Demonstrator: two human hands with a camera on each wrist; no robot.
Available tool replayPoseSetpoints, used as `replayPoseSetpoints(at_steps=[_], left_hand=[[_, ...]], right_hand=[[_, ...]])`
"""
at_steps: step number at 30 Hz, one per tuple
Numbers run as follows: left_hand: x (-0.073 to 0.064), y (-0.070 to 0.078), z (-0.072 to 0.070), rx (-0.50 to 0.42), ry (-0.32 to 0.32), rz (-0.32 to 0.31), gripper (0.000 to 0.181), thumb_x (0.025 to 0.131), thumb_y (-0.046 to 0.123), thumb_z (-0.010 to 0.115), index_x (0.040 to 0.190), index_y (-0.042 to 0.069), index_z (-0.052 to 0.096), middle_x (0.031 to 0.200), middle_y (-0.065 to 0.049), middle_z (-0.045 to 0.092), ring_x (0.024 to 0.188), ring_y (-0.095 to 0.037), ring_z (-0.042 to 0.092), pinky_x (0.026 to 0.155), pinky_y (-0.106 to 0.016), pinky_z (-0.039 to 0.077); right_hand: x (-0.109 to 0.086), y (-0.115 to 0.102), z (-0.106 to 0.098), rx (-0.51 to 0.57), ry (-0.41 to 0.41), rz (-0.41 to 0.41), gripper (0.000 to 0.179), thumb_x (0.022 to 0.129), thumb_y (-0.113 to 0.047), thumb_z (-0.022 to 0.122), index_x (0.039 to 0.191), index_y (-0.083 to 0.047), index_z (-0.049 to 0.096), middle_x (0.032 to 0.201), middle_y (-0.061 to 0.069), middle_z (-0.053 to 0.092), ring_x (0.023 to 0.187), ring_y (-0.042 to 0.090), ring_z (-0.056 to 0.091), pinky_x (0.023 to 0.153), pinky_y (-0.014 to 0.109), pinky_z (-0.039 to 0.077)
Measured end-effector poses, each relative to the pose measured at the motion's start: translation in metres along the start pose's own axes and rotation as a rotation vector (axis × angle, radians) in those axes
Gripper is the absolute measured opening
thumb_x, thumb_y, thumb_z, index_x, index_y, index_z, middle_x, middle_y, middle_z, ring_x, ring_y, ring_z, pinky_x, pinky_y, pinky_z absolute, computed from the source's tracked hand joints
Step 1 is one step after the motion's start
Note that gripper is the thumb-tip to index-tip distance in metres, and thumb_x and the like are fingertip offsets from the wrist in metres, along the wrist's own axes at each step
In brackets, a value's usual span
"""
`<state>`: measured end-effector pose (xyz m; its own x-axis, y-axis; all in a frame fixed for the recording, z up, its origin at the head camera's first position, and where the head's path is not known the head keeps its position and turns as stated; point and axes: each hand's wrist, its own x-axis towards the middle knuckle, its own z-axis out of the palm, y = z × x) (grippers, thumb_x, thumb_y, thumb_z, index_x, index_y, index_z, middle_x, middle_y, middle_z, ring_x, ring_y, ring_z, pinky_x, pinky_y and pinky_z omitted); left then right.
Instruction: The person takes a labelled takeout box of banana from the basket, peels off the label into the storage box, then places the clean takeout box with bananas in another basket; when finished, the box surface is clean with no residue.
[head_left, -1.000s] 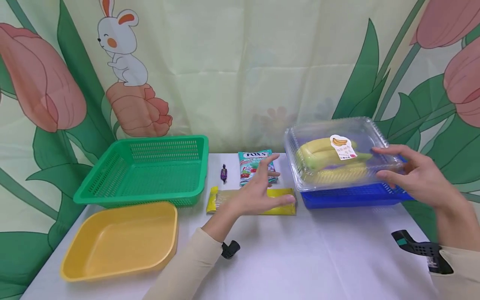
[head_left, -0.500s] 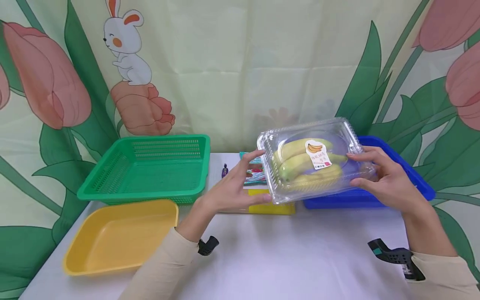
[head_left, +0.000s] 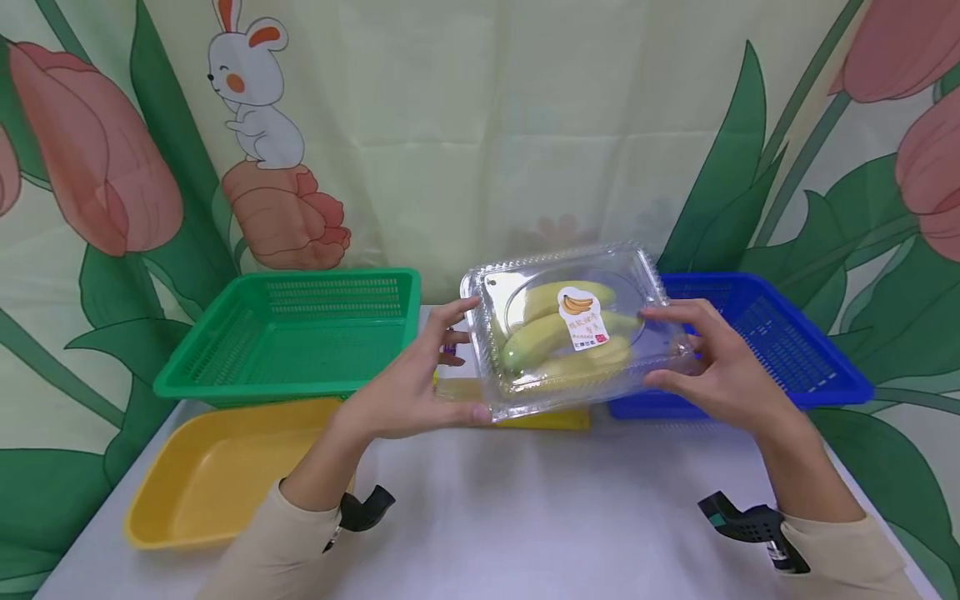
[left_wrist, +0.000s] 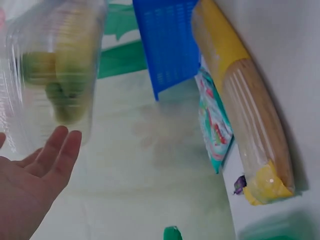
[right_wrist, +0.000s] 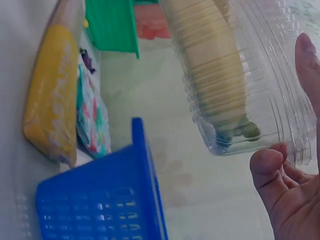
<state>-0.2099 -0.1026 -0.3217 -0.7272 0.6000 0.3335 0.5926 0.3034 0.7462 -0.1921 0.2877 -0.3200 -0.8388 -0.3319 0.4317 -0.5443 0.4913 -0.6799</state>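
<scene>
A clear plastic box of bananas (head_left: 555, 333), with a banana sticker on its lid, is held up over the middle of the table, slightly tilted. My left hand (head_left: 408, 379) holds its left edge, thumb at the near corner and fingers at the far one. At the opposite end, my right hand (head_left: 723, 367) grips the edge between thumb and fingers. Below the box lies a yellow pasta packet (left_wrist: 250, 110), partly covered in the head view. The teal sweets bag (left_wrist: 215, 120) and a purple wrapped sweet (left_wrist: 240, 185) lie beside it, mostly hidden from the head camera.
A blue basket (head_left: 810, 367) stands at the right, behind my right hand. To the left is a green basket (head_left: 300, 354), with a yellow tray (head_left: 232, 475) in front of it. A printed curtain (head_left: 562, 125) hangs behind the white table (head_left: 540, 508).
The box of bananas has moved left from above the blue basket to the middle. My left hand has come to its left edge and now holds it; both hands have shifted left.
</scene>
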Motion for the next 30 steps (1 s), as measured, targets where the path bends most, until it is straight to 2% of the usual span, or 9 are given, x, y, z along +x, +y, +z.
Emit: replayPoseSetpoints(at_steps=[4, 7, 10, 13, 17, 20, 23, 26, 30], left_hand=[[-0.012, 0.001, -0.005, 0.042, 0.023, -0.029, 0.119, 0.075, 0.040, 0.092, 0.160, 0.045, 0.009, 0.159, 0.005, 0.030, 0.134, -0.020, 0.049, 0.103, -0.043, 0.052], [-0.026, 0.001, -0.012, 0.089, 0.030, -0.029, 0.123, 0.072, 0.039, 0.095, 0.161, 0.042, 0.011, 0.160, 0.004, 0.031, 0.130, -0.020, 0.051, 0.099, -0.041, 0.055], [-0.042, -0.001, -0.020, 0.126, 0.022, -0.041, 0.123, 0.072, 0.039, 0.095, 0.162, 0.041, 0.012, 0.163, 0.004, 0.028, 0.127, -0.022, 0.053, 0.096, -0.041, 0.056], [-0.055, -0.005, -0.025, 0.138, 0.014, -0.058, 0.118, 0.075, 0.039, 0.093, 0.162, 0.041, 0.014, 0.165, 0.006, 0.026, 0.126, -0.024, 0.055, 0.097, -0.046, 0.056], [-0.065, -0.009, -0.025, 0.089, -0.005, -0.076, 0.114, 0.078, 0.035, 0.091, 0.162, 0.040, 0.014, 0.165, 0.008, 0.024, 0.130, -0.025, 0.051, 0.100, -0.050, 0.053], [-0.070, -0.011, -0.022, 0.051, -0.019, -0.080, 0.113, 0.078, 0.033, 0.090, 0.163, 0.038, 0.014, 0.164, 0.006, 0.025, 0.132, -0.025, 0.048, 0.101, -0.048, 0.053], [-0.075, -0.014, -0.019, 0.044, -0.020, -0.088, 0.112, 0.078, 0.034, 0.090, 0.162, 0.037, 0.016, 0.163, 0.004, 0.028, 0.131, -0.025, 0.049, 0.100, -0.044, 0.054], [-0.080, -0.018, -0.019, 0.042, -0.026, -0.094, 0.111, 0.078, 0.033, 0.090, 0.162, 0.036, 0.017, 0.163, 0.004, 0.028, 0.128, -0.024, 0.051, 0.098, -0.040, 0.055], [-0.089, -0.024, -0.018, -0.003, -0.054, -0.109, 0.108, 0.080, 0.030, 0.090, 0.161, 0.033, 0.018, 0.160, 0.004, 0.032, 0.125, -0.024, 0.054, 0.097, -0.038, 0.056]], right_hand=[[-0.002, -0.006, 0.015, -0.009, -0.049, 0.081, 0.099, 0.084, -0.004, 0.084, 0.162, -0.029, 0.028, 0.152, 0.008, 0.032, 0.111, 0.047, 0.063, 0.076, 0.025, 0.060], [-0.009, -0.006, 0.030, 0.042, -0.110, 0.084, 0.105, 0.085, -0.005, 0.083, 0.164, -0.031, 0.019, 0.157, 0.016, 0.025, 0.113, 0.054, 0.061, 0.077, 0.030, 0.061], [-0.017, -0.008, 0.045, 0.106, -0.180, 0.064, 0.104, 0.086, -0.006, 0.082, 0.165, -0.029, 0.018, 0.155, 0.019, 0.026, 0.114, 0.048, 0.065, 0.077, 0.033, 0.062], [-0.023, -0.010, 0.054, 0.145, -0.231, 0.051, 0.099, 0.090, -0.012, 0.081, 0.164, -0.029, 0.019, 0.151, 0.020, 0.029, 0.108, 0.034, 0.070, 0.073, 0.033, 0.063], [-0.026, -0.011, 0.058, 0.155, -0.246, 0.052, 0.099, 0.094, -0.022, 0.077, 0.166, -0.032, 0.010, 0.146, 0.018, 0.034, 0.093, 0.019, 0.070, 0.069, 0.034, 0.062], [-0.028, -0.010, 0.060, 0.175, -0.256, 0.071, 0.104, 0.093, -0.025, 0.078, 0.166, -0.034, 0.004, 0.141, 0.017, 0.037, 0.090, 0.018, 0.069, 0.072, 0.034, 0.062], [-0.030, -0.008, 0.062, 0.206, -0.270, 0.071, 0.109, 0.089, -0.030, 0.083, 0.166, -0.033, 0.007, 0.139, 0.014, 0.040, 0.091, 0.019, 0.069, 0.075, 0.035, 0.062], [-0.032, -0.005, 0.065, 0.174, -0.281, 0.014, 0.113, 0.084, -0.036, 0.087, 0.167, -0.027, 0.010, 0.131, 0.009, 0.045, 0.092, 0.015, 0.064, 0.074, 0.032, 0.061], [-0.036, -0.002, 0.069, 0.039, -0.289, -0.061, 0.117, 0.078, -0.036, 0.090, 0.166, -0.022, 0.015, 0.121, 0.002, 0.050, 0.091, 0.011, 0.058, 0.074, 0.028, 0.058]])
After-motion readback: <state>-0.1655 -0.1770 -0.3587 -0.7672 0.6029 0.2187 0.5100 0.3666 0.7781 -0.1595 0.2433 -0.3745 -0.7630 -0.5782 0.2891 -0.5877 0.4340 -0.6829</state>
